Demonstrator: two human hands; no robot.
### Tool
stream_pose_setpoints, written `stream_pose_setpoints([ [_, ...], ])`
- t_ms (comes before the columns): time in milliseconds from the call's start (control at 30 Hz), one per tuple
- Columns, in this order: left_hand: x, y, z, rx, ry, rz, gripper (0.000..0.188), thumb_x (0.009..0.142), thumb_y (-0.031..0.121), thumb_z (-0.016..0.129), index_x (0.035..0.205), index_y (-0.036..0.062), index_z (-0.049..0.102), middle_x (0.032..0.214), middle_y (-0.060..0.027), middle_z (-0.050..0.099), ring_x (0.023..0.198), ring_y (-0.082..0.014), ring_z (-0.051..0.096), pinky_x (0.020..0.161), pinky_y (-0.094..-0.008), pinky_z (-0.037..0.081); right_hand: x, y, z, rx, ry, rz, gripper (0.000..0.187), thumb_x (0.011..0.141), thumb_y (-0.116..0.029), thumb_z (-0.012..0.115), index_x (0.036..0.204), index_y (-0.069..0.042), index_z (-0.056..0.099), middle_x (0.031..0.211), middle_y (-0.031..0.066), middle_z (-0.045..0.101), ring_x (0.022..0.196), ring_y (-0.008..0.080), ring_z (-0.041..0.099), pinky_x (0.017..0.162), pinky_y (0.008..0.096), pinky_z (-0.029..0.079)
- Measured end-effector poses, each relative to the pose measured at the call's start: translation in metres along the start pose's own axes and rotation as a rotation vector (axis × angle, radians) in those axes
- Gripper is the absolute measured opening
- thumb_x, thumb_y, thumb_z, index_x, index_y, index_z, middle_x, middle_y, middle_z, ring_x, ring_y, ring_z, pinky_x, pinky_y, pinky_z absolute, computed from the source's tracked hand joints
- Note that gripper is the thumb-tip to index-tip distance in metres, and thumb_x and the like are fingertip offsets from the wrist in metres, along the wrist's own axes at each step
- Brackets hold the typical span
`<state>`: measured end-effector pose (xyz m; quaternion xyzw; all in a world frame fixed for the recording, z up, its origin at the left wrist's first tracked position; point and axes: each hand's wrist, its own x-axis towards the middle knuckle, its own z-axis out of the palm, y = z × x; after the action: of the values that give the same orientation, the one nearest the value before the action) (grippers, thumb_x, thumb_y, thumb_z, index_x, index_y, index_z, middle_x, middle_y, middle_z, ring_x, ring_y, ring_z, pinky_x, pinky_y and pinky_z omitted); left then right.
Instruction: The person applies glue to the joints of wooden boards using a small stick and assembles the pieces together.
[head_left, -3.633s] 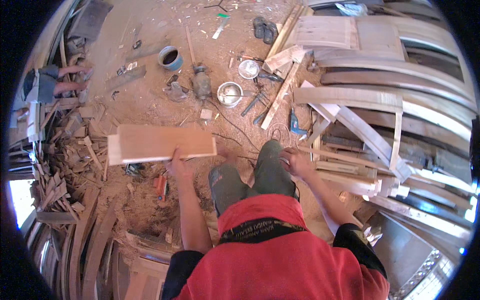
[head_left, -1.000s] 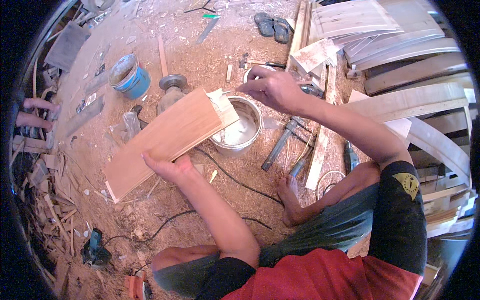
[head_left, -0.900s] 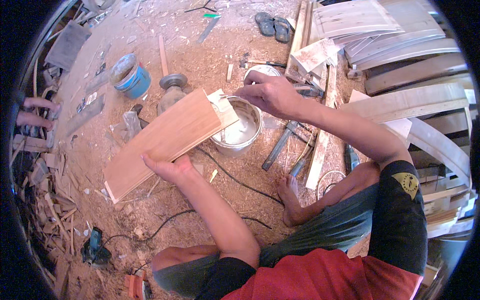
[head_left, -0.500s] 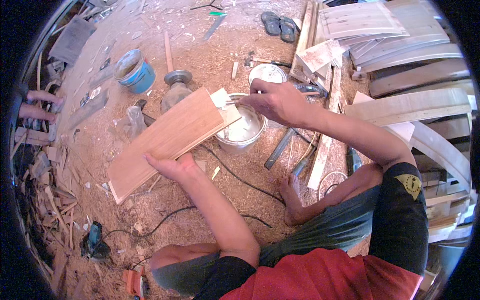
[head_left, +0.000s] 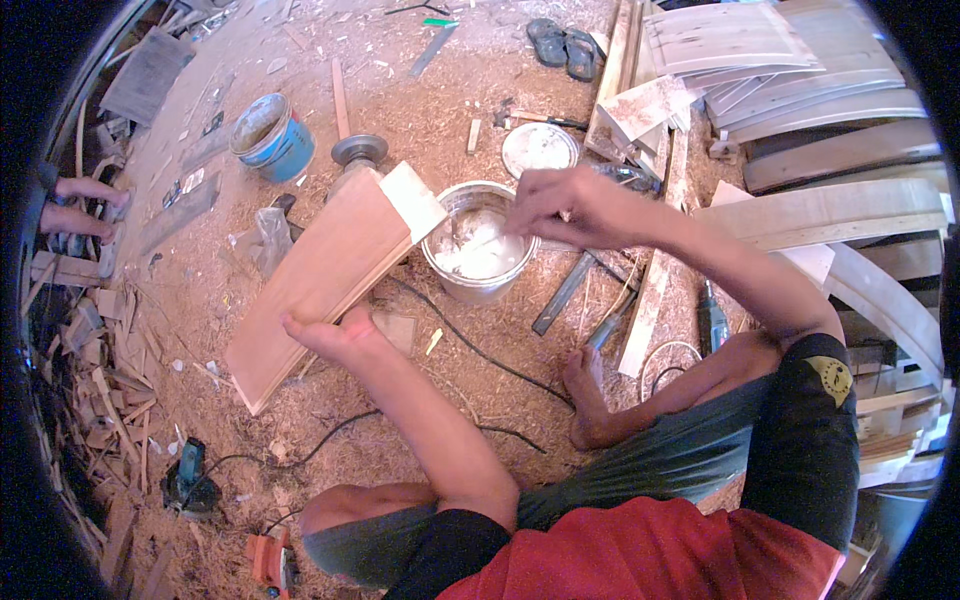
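Note:
My left hand (head_left: 338, 335) grips a long wooden board (head_left: 315, 260) from below, its thumb along the near edge. The board is held tilted above the floor. Its far end has a paler stepped section (head_left: 412, 200). My right hand (head_left: 575, 208) is closed in a pinch over a round bucket (head_left: 472, 288) of thick white paste (head_left: 492, 255). A thin light streak runs from its fingers toward the paste; what the hand holds is too small to name. Behind the bucket lies a round paste-smeared lid (head_left: 540, 150).
A blue bucket (head_left: 275, 140) and a disc-headed tool (head_left: 358, 150) stand beyond the board. Black cords (head_left: 480, 350) cross the sawdust floor. A hammer (head_left: 535, 118), long planks (head_left: 655, 290) and stacked curved boards (head_left: 830, 210) are to the right. Another person's feet (head_left: 85, 205) show far left.
My right hand has moved from the board's far end to over the white paste. The board has swung slightly left, away from the bucket, still in my left hand.

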<state>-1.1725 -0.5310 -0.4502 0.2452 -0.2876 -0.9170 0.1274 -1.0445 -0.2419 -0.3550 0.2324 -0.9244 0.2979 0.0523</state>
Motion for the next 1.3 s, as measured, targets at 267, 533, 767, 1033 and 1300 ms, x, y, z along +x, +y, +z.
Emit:
stream_pose_setpoints([
  [267, 0.026, 0.034, -0.013, -0.19, -0.235, 0.073, 0.07, 0.093, 0.054, 0.05, 0.146, 0.0097, 0.04, 0.147, -0.0151, 0.044, 0.136, -0.0358, 0.041, 0.113, -0.0573, 0.032, -0.002, 0.019, -0.055, 0.478, 0.136, 0.364, 0.02, 0.095, -0.018, 0.067, 0.108, -0.005, 0.073, 0.086, 0.0004, 0.07, 0.077, 0.0055, 0.059, 0.065, 0.0237, 0.048],
  [533, 0.074, 0.02, -0.067, -0.733, -0.729, -0.148, 0.065, 0.091, 0.052, 0.06, 0.141, 0.0125, 0.048, 0.126, -0.0101, 0.062, 0.116, -0.0277, 0.058, 0.102, -0.0518, 0.043, 0.002, 0.041, -0.038, 0.35, 0.11, 0.433, 0.016, 0.094, -0.012, 0.065, 0.107, -0.006, 0.072, 0.09, 0.0054, 0.071, 0.064, 0.0097, 0.058, 0.056, 0.0262, 0.047],
  [767, 0.137, 0.036, -0.164, -0.664, -0.917, -0.243, 0.033, 0.105, 0.032, 0.037, 0.108, 0.0061, 0.058, 0.085, -0.0083, 0.059, 0.083, -0.0213, 0.058, 0.089, -0.045, 0.047, 0.022, 0.048, 0.044, -0.541, -0.4, 0.323, 0.017, 0.085, -0.013, 0.061, 0.095, -0.007, 0.072, 0.094, 0.014, 0.071, 0.088, 0.0316, 0.07, 0.071, 0.0453, 0.057],
  [1033, 0.028, 0.066, -0.044, -0.482, -0.967, -0.196, 0.028, 0.103, 0.031, 0.04, 0.108, 0.0083, 0.056, 0.096, -0.0097, 0.057, 0.1, -0.0266, 0.056, 0.1, -0.0489, 0.042, 0.044, 0.068, 0.112, -0.784, -0.581, 0.167, 0.015, 0.086, -0.016, 0.058, 0.084, -0.01, 0.072, 0.094, 0.0123, 0.069, 0.088, 0.0288, 0.071, 0.07, 0.0416, 0.057],
  [1300, 0.043, 0.059, -0.071, -0.498, -0.975, -0.286, 0.029, 0.102, 0.037, 0.042, 0.102, 0.0115, 0.056, 0.099, -0.0077, 0.058, 0.108, -0.0299, 0.054, 0.104, -0.0544, 0.037, 0.048, 0.083, 0.137, -0.745, -0.731, 0.086, 0.015, 0.086, -0.016, 0.059, 0.086, -0.011, 0.073, 0.091, 0.0117, 0.071, 0.094, 0.0298, 0.069, 0.076, 0.0436, 0.056],
])
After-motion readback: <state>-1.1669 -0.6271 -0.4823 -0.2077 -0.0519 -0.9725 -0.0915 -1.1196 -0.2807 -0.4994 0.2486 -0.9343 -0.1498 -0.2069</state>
